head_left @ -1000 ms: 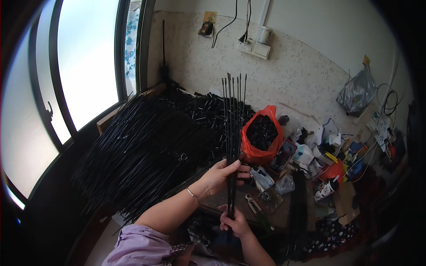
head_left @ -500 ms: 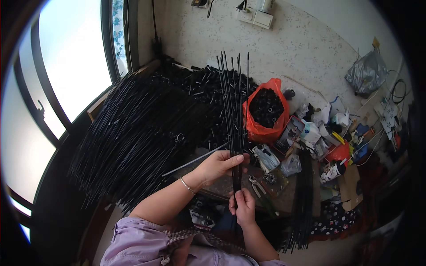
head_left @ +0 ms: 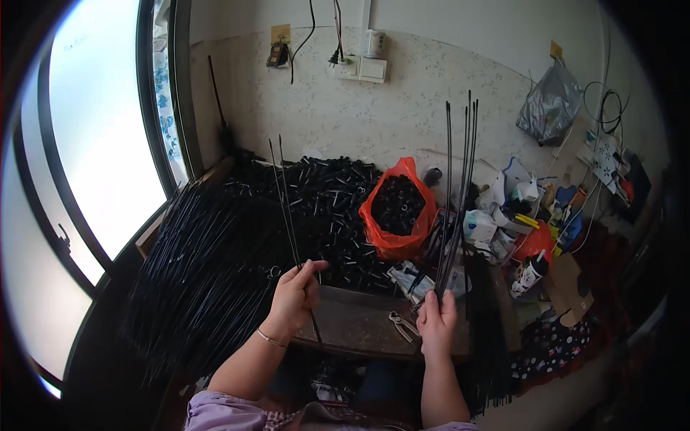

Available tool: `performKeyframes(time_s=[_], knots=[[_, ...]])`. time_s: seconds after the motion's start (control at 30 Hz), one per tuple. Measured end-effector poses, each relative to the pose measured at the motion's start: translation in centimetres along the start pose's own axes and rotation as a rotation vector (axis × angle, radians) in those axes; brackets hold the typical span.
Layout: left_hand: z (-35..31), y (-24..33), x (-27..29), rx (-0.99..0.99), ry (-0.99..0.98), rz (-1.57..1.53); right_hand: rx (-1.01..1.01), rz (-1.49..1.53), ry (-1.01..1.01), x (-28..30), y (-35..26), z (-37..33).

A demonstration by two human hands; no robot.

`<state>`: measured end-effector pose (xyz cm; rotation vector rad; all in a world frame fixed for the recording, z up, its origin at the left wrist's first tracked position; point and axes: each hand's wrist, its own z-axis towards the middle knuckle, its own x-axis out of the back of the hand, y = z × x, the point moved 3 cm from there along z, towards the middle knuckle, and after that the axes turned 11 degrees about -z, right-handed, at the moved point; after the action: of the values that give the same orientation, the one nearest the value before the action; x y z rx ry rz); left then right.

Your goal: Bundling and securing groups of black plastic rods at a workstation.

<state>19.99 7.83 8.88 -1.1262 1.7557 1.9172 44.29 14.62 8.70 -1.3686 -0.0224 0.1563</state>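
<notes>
My left hand (head_left: 295, 298) is closed around two thin black rods (head_left: 290, 219), which stand up past the fist at a slight tilt. My right hand (head_left: 437, 323), also closed, grips several more thin black rods (head_left: 456, 215) fanned slightly toward the top. Both hands are held apart above the front of the workbench (head_left: 359, 330). A large heap of similar black rods (head_left: 208, 280) lies left of my left hand. Close to my right hand, pliers (head_left: 402, 327) with pale handles rest on the bench.
Short black tubular parts (head_left: 323, 190) are heaped along the wall. A red plastic bag (head_left: 392, 244) full of black parts stands beside them. More black rods (head_left: 490, 345) hang over the right front edge. Clutter, including a patterned bottle (head_left: 528, 276), fills the right side; a window (head_left: 93, 122) is at left.
My hands were together on one bunch of rods; now they are apart. The left has moved left with two rods, the right has moved right with the others. The view has tilted upward.
</notes>
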Motion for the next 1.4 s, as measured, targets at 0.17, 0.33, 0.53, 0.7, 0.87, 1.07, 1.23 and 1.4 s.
performKeyframes(time_s=[0.17,0.33,0.53,0.7,0.87,1.07,1.23,1.4], knots=[[-0.2,-1.0,-4.2,-0.011,-0.141,0.034,0.055,0.025,-0.2,-1.6,-0.3,-1.4],[0.8,-3.7,-7.4,0.361,-0.368,0.068,0.252,-0.115,-0.309,-4.9,3.4,-5.2],[2.3,-2.8,-7.2,0.237,-0.393,0.063,-0.192,-0.183,-0.68,-3.8,12.4,-8.7],[1.1,-2.7,-5.3,0.08,-0.556,0.253,-0.058,0.037,-0.701,-3.9,11.8,-7.8],[-3.4,-7.2,-1.5,-0.391,-1.014,0.848,-0.894,0.958,-0.74,-3.2,12.6,-3.1],[-3.4,-12.7,5.5,-0.534,-1.021,1.132,-0.672,0.302,-0.472,-7.7,9.4,4.5],[-0.8,-14.4,7.1,-0.575,-0.785,1.156,-0.266,-0.057,-0.386,-6.7,8.8,6.7],[-1.5,-13.9,7.1,-0.53,-0.442,1.36,-0.153,0.353,-0.968,-3.4,4.5,-2.3]])
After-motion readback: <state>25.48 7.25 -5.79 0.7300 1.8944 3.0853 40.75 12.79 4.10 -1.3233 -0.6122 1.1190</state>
